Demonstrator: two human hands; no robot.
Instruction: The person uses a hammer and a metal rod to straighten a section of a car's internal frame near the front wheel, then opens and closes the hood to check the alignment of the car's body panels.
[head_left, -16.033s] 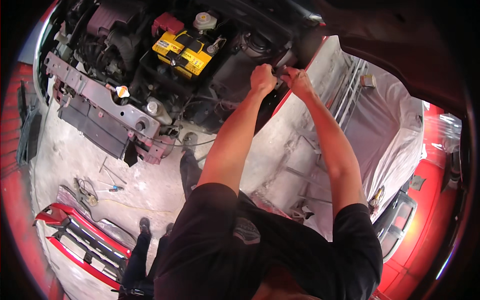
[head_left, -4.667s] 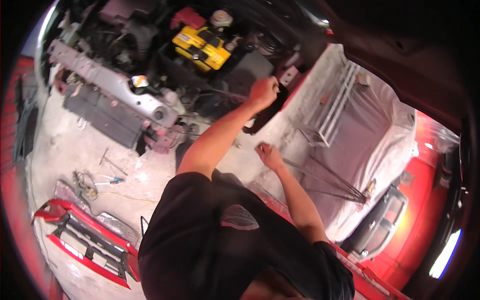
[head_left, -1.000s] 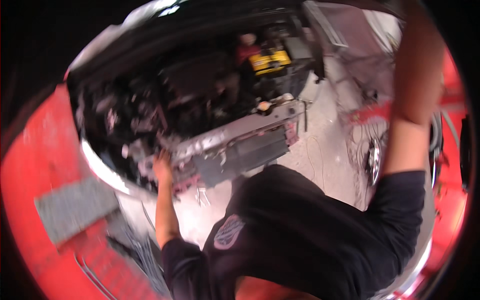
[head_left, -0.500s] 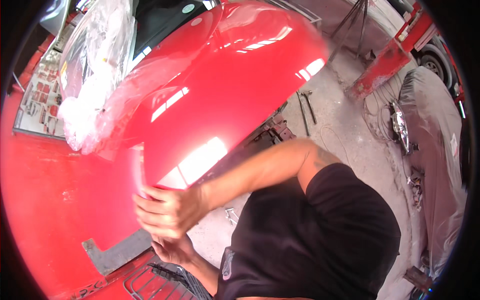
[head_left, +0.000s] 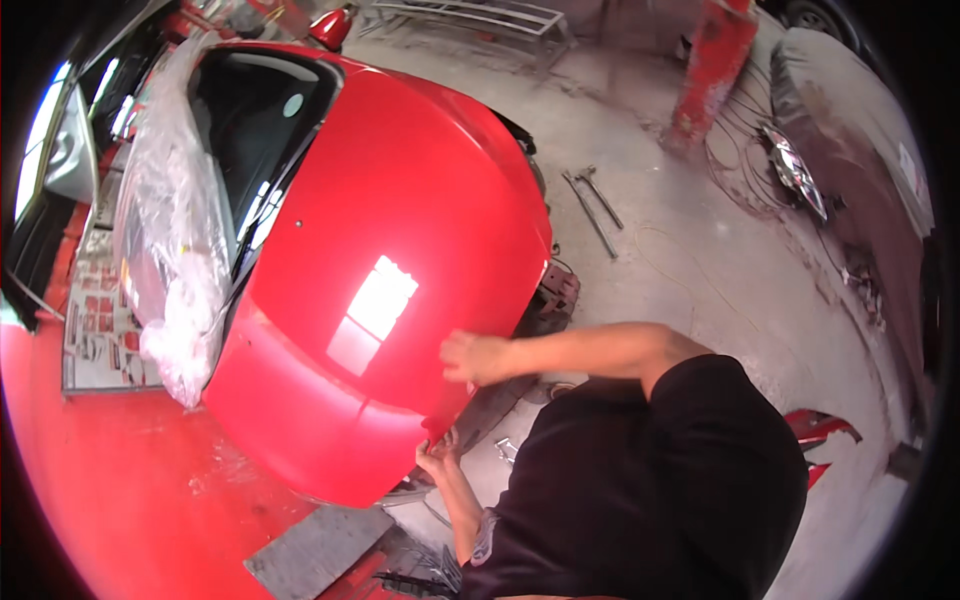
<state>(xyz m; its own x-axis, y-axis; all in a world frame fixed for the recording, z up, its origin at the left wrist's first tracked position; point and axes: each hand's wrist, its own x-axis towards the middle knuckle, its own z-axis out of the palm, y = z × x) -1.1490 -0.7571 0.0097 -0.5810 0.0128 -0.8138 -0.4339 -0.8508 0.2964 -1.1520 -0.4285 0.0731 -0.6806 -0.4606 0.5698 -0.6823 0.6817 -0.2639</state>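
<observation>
A glossy red car hood [head_left: 400, 230] spreads across the middle, with a bright window reflection on it. My right hand [head_left: 478, 358] is at the hood's front part, its fingers stretched out over the paint; blur hides whether it touches. Lower down, my left hand [head_left: 438, 458] is turned palm up at the hood's near edge, with its fingers curled against that edge. Beyond the hood lies the dark windshield [head_left: 265, 95]. Bare front parts of the car [head_left: 558, 288] show past the front edge.
Crumpled clear plastic [head_left: 178, 240] hangs over the car's side. A grey flat panel [head_left: 320, 550] lies near the front left. Metal bars [head_left: 592, 215] rest on the floor, with a red post [head_left: 712, 75] farther back. A covered vehicle [head_left: 850, 150] and a loose headlamp [head_left: 797, 175] are at right.
The hood has come down and away from me, baring more of the windshield. My hands were close together at its edge; now my right hand is apart, over its top.
</observation>
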